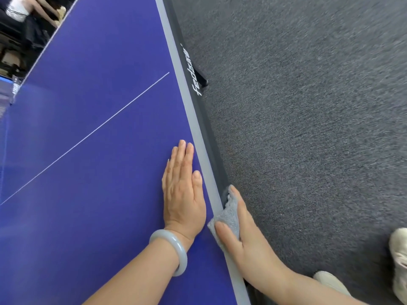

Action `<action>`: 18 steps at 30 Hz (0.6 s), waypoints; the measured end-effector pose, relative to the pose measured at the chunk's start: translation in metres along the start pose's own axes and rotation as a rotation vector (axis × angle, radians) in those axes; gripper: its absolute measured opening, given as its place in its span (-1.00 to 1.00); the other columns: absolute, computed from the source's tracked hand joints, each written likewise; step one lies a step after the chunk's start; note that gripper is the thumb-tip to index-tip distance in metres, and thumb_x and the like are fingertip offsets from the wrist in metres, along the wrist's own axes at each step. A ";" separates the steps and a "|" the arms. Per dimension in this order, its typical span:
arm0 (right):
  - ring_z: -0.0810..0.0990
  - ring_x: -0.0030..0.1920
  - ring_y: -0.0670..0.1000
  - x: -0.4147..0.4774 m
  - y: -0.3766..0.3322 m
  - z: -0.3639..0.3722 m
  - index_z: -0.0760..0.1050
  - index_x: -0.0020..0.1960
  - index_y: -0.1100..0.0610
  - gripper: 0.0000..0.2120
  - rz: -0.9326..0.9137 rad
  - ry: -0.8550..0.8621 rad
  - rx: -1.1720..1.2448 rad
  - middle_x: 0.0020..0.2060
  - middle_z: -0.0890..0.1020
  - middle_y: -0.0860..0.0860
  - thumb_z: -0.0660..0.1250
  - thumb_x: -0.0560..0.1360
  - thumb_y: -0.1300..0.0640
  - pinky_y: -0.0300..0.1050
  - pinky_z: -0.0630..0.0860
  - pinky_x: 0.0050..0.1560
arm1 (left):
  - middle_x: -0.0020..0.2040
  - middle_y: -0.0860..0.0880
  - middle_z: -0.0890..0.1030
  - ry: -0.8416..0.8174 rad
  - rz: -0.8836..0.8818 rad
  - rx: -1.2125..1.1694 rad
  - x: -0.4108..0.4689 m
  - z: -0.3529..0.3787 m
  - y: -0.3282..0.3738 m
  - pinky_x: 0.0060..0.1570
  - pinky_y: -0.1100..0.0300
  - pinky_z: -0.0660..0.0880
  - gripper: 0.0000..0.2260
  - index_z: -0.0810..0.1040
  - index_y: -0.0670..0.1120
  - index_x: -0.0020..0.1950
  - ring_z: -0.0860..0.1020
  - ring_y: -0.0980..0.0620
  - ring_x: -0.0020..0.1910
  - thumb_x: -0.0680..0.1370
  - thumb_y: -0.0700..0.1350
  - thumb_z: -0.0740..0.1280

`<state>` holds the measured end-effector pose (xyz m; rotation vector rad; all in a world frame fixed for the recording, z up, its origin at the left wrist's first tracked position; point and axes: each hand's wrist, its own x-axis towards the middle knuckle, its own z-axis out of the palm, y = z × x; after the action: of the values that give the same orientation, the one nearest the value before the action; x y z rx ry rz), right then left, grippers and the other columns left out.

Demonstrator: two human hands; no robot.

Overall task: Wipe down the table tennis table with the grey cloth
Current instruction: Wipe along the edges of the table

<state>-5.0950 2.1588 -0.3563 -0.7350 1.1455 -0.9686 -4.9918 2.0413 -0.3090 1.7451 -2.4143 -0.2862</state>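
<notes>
Pressing the grey cloth [229,216] onto the edge of the table tennis table [88,106], the right hand [244,236] grips it. The thumb is on top and a finger lies along the black side. The cloth is folded over the grey strip [187,106] that runs along this edge.

The left hand [184,190] lies flat on the blue top, just beside the same edge. Its fingers are straight and together and it holds nothing. A pale bracelet [176,252] sits on that wrist.

A thin white line [99,128] crosses the blue top to the edge. White letters [193,84] on the black side start with "fed". The rest is too blurry to read.

Grey carpet [308,106] lies beside the table, with light shoes [398,256] on it.
</notes>
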 end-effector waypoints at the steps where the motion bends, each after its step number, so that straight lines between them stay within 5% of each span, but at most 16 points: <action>1: 0.10 0.38 -0.51 0.012 -0.007 -0.001 -0.20 0.50 -0.45 -0.24 -0.004 0.003 -0.015 0.42 0.15 -0.43 0.09 0.41 -0.48 -0.23 0.12 0.42 | 0.61 0.05 0.11 0.000 0.001 0.001 0.001 0.000 0.000 0.56 0.03 0.01 -0.51 0.16 -0.06 0.60 0.00 0.16 0.59 0.66 -0.03 -0.07; 5: 0.32 0.42 -0.11 0.100 -0.048 -0.009 -0.09 0.59 -0.19 -0.15 -0.006 0.071 -0.041 0.47 0.33 0.01 0.07 0.38 -0.43 -0.11 0.23 0.38 | 0.61 0.04 0.13 0.011 -0.001 -0.015 0.000 0.000 -0.001 0.54 0.01 0.04 -0.52 0.18 -0.07 0.59 0.02 0.14 0.59 0.66 -0.05 -0.06; 8: 0.44 0.35 0.17 0.183 -0.087 -0.016 0.02 0.58 -0.07 -0.28 0.016 0.134 -0.083 0.36 0.45 0.17 0.14 0.53 -0.30 0.08 0.33 0.37 | 0.61 0.06 0.12 -0.001 -0.003 0.006 -0.001 0.000 -0.001 0.54 0.00 0.05 -0.52 0.16 -0.05 0.60 0.01 0.14 0.59 0.66 -0.04 -0.05; 13: 0.39 0.37 0.20 0.265 -0.140 -0.028 -0.02 0.61 -0.05 -0.33 0.040 0.150 -0.061 0.43 0.36 0.20 0.15 0.60 -0.20 0.04 0.31 0.37 | 0.61 0.10 0.10 -0.004 -0.002 0.015 0.000 0.000 -0.001 0.53 0.07 0.01 -0.53 0.14 -0.03 0.61 0.00 0.15 0.59 0.67 -0.04 -0.06; 18: 0.42 0.33 0.13 0.223 -0.118 -0.018 0.05 0.59 -0.17 -0.39 0.020 0.168 -0.050 0.41 0.36 0.16 0.14 0.59 -0.23 -0.04 0.31 0.25 | 0.62 0.10 0.09 -0.009 -0.011 0.031 -0.001 0.000 0.000 0.54 0.06 0.03 -0.53 0.15 -0.03 0.61 0.01 0.14 0.59 0.67 -0.06 -0.04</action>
<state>-5.1158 1.9073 -0.3474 -0.6905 1.3252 -1.0017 -4.9915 2.0422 -0.3093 1.7746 -2.4292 -0.2595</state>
